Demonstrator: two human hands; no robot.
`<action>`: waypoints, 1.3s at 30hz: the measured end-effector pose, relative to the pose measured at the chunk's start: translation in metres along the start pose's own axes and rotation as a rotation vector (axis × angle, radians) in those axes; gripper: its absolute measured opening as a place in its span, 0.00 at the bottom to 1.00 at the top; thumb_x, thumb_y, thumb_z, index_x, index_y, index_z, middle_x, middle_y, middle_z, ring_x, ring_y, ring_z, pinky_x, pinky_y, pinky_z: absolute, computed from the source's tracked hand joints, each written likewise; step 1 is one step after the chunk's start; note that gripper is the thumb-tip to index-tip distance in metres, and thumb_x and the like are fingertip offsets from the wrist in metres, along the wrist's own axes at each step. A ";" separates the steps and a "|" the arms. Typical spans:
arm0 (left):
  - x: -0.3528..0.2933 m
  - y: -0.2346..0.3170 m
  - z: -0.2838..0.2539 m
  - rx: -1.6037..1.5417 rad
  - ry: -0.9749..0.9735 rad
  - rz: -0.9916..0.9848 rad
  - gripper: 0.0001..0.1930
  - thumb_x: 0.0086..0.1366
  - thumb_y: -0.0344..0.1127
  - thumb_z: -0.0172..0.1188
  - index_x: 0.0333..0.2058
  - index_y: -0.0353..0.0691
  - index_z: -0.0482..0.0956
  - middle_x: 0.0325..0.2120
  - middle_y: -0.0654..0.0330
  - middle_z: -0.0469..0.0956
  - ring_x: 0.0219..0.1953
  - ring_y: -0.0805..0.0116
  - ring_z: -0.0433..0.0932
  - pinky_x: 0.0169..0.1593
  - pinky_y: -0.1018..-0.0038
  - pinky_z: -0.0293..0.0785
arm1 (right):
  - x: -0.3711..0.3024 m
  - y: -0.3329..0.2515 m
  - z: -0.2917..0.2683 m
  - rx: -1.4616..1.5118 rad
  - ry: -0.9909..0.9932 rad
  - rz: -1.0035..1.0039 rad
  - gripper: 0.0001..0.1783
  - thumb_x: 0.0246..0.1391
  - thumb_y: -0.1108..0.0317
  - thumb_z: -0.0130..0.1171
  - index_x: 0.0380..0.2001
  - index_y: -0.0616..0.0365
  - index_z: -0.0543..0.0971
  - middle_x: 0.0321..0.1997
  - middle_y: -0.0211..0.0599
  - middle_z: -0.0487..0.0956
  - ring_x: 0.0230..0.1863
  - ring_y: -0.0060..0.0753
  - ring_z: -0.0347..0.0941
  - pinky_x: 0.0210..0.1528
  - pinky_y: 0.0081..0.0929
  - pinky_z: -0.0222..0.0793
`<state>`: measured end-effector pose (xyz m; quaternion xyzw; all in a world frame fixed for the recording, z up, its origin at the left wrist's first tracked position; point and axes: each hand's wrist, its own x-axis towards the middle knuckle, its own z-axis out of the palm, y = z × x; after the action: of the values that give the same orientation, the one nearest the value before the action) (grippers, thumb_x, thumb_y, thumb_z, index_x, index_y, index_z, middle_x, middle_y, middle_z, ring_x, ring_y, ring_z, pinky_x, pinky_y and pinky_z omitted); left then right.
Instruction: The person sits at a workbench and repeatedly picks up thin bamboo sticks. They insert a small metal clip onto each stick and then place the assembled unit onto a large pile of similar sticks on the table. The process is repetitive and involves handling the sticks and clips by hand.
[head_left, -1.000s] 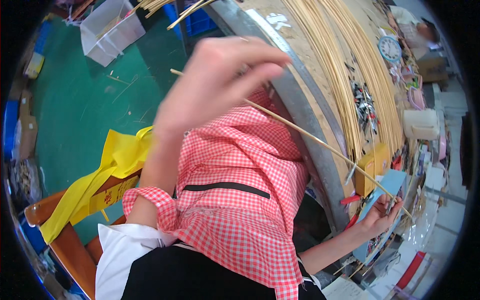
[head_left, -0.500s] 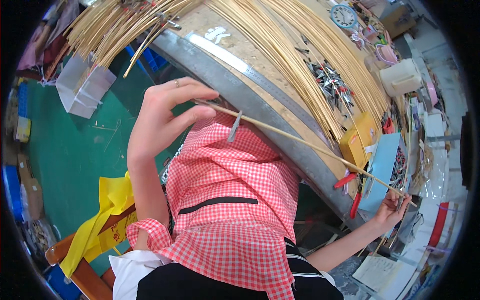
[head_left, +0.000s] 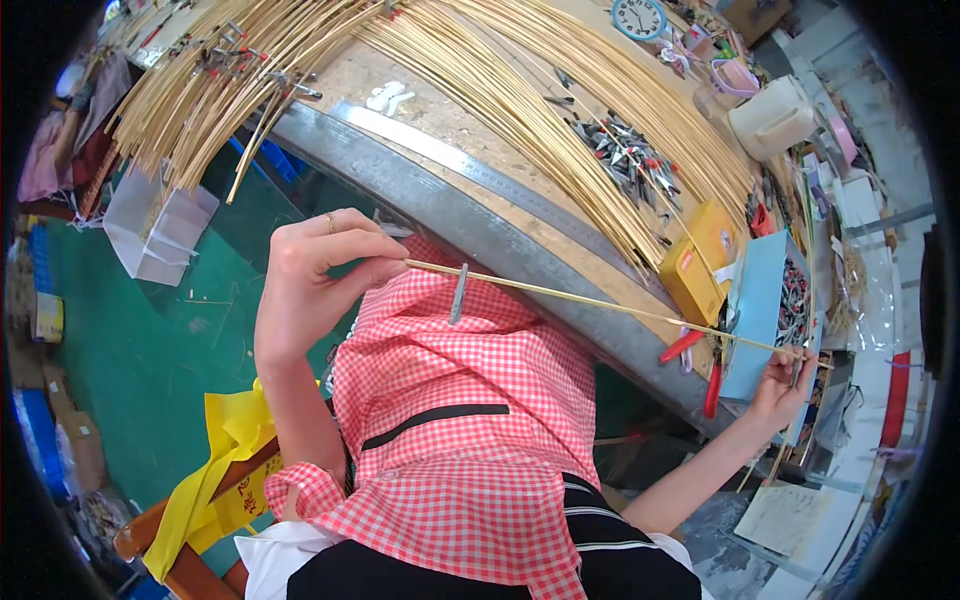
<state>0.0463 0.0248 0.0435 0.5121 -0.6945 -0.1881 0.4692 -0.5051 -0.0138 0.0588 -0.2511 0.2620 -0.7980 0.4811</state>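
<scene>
head view: left hand (head_left: 312, 285) pinches one end of thin pale stick (head_left: 580, 298); right hand (head_left: 780, 392) pinches it near other end. stick passes over red-checked apron (head_left: 460, 365). grey clip (head_left: 458, 296) hangs from stick near left hand. stick bundles (head_left: 510, 125) lie on workbench (head_left: 430, 190).

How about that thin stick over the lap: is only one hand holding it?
No: the left hand pinches one end of the thin stick, and the right hand grips it near the other.

The stick (head_left: 530, 287) looks smooth wood, the clip (head_left: 458, 297) metal, the apron (head_left: 450, 465) cloth.
</scene>
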 end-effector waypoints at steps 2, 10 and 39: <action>0.000 0.000 0.000 0.005 -0.001 0.003 0.07 0.48 0.21 0.67 0.29 0.33 0.82 0.24 0.58 0.79 0.24 0.71 0.79 0.27 0.80 0.74 | 0.001 -0.002 -0.004 0.012 -0.004 0.016 0.08 0.63 0.67 0.50 0.33 0.61 0.68 0.26 0.31 0.63 0.27 0.26 0.55 0.31 0.27 0.57; 0.003 0.001 0.003 0.030 -0.014 0.001 0.08 0.47 0.21 0.67 0.28 0.33 0.82 0.24 0.59 0.79 0.24 0.71 0.79 0.28 0.79 0.74 | 0.006 -0.006 -0.012 0.005 -0.071 0.031 0.09 0.63 0.67 0.51 0.33 0.62 0.70 0.26 0.31 0.63 0.28 0.26 0.56 0.31 0.27 0.58; 0.004 -0.003 0.007 0.091 -0.020 0.015 0.07 0.48 0.23 0.67 0.28 0.34 0.81 0.24 0.58 0.79 0.24 0.69 0.78 0.28 0.77 0.73 | 0.007 -0.002 -0.009 0.003 -0.040 0.049 0.09 0.63 0.67 0.51 0.33 0.62 0.70 0.27 0.32 0.63 0.28 0.26 0.56 0.32 0.27 0.60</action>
<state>0.0417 0.0186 0.0390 0.5258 -0.7107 -0.1578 0.4399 -0.5153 -0.0179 0.0551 -0.2598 0.2570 -0.7813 0.5060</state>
